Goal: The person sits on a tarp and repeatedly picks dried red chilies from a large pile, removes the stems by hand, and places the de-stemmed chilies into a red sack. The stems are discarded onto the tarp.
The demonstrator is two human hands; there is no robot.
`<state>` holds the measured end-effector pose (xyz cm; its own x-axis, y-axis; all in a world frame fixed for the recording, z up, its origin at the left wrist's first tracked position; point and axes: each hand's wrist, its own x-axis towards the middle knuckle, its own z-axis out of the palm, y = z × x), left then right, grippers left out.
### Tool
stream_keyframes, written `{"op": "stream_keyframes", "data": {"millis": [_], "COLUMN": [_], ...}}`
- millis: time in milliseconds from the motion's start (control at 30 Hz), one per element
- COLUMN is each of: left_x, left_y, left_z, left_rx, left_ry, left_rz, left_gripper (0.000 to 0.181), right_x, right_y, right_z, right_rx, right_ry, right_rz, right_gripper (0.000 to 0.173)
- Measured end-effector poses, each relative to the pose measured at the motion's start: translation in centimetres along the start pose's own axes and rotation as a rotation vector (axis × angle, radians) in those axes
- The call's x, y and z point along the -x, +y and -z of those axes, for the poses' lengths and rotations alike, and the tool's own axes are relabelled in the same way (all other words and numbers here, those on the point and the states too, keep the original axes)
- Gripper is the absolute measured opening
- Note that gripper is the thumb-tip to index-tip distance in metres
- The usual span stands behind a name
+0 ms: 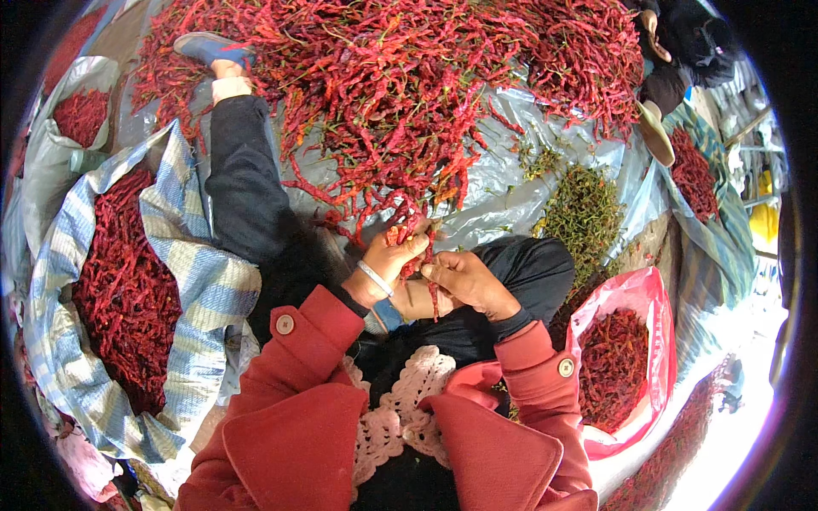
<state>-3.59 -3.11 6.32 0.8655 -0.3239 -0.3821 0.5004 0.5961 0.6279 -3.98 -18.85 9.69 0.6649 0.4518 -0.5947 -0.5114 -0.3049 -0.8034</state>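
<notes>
My left hand [386, 259], with a bangle at the wrist, is closed around a few dried red chillies [409, 268]. Close beside it, my right hand [470, 281] pinches one long red chilli [433, 299] between thumb and fingers, its tip hanging down. Both hands are above my folded leg, at the near edge of a large heap of red chillies [383, 96]. The heap lies on clear plastic sheeting [505, 204]. To the right of my bent knee is a pile of green-brown chilli stems [581, 217].
A blue-and-white striped woven sack [198, 281] of red chillies stands at my left, with a pale sack [48, 160] behind it. On my right is a red plastic bag [661, 358] holding chillies. Another person's hand [650, 29] and shoe [655, 134] appear upper right, near a green striped sack [722, 255].
</notes>
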Motion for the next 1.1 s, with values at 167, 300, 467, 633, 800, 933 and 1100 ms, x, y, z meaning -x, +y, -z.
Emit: {"op": "stream_keyframes", "data": {"millis": [167, 300, 467, 633, 800, 933, 1100], "left_x": [1.4, 1.9, 2.2, 1.3, 1.2, 1.2, 1.0], "left_y": [2.4, 2.4, 2.1, 0.6, 1.3, 1.7, 0.7], "left_z": [1.5, 1.6, 1.3, 1.3, 1.6, 1.2, 1.3], "left_rx": [-0.237, -0.299, -0.109, 0.036, 0.236, 0.201, 0.046], "left_ry": [0.035, 0.015, -0.006, 0.040, 0.001, 0.022, 0.166], "left_rz": [0.082, 0.092, 0.173, 0.303, 0.351, 0.319, 0.227], "left_gripper": [0.022, 0.015, 0.009, 0.013, 0.011, 0.012, 0.014], "right_x": [-0.1, -1.3, -2.1, -2.6, -3.5, -7.2, -7.3], "right_y": [-1.1, -2.4, -1.2, 0.1, 0.6, 1.7, 5.4], "right_z": [-1.2, -2.5, -2.4, -2.3, 4.1, 4.5, 5.7], "right_rx": [0.046, -0.297, 0.052, 0.750, 0.917, 0.777, 0.393], "right_ry": [0.268, 0.306, 0.432, 0.960, 0.707, 0.780, 0.876], "right_rz": [0.238, 0.365, 0.429, 0.655, -0.134, -0.186, -0.032], "right_gripper": [0.017, 0.018, 0.007, 0.011, 0.047, 0.041, 0.032]}}
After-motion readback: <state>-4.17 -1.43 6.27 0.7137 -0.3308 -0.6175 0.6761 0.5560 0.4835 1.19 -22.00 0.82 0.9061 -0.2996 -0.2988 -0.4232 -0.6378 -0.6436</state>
